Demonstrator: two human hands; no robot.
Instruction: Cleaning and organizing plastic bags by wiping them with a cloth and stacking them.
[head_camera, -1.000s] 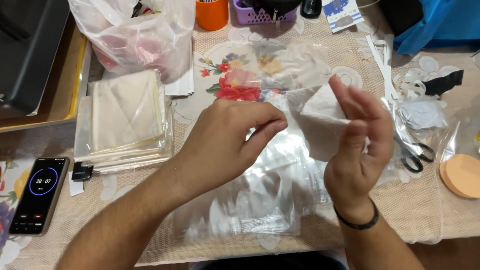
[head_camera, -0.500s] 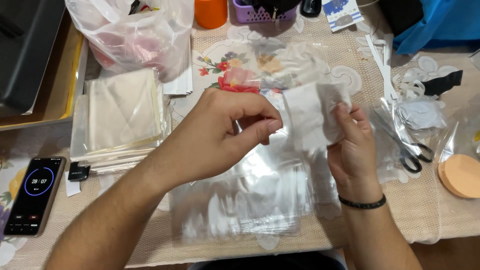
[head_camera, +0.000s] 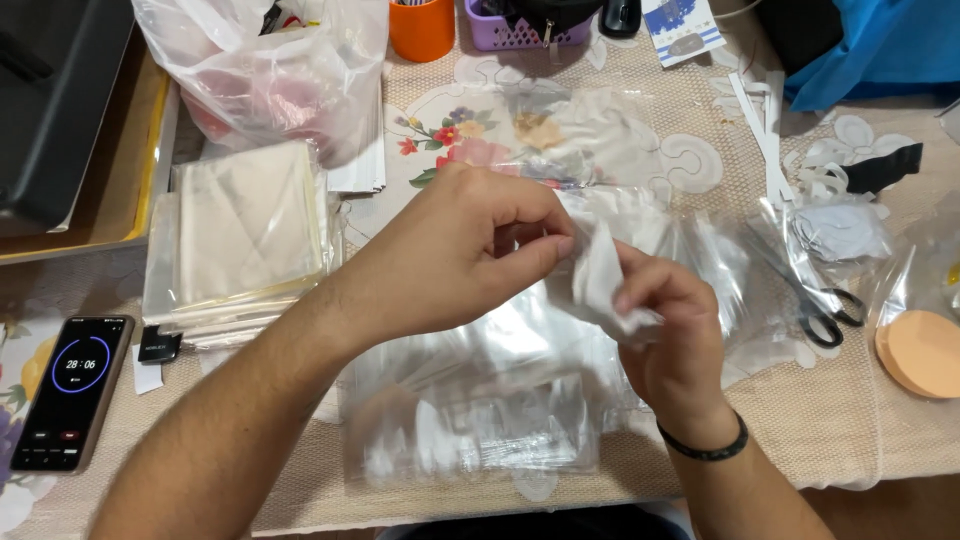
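Lower and closer together than half a second ago, both hands are now meeting over the heap of clear plastic sleeves (head_camera: 480, 400), and the folded white cloth piece (head_camera: 598, 275) is sitting squeezed between them rather than spread out. My left hand (head_camera: 455, 255) is pinching its upper edge between thumb and forefinger, fingers curled nearly closed. My right hand (head_camera: 672, 330) is gripping the lower corner, thumb pressed on top, the other fingers tucked beneath. Judging from this, I am working the cloth into a compact fold above the transparent bag (head_camera: 640, 240) lying under it on the woven beige table mat (head_camera: 850, 430). To do it well I am keeping the pinch near the edge, holding the layers flat so they are not bunching, and staying clear of the black-handled scissors (head_camera: 825, 310) just to my right.
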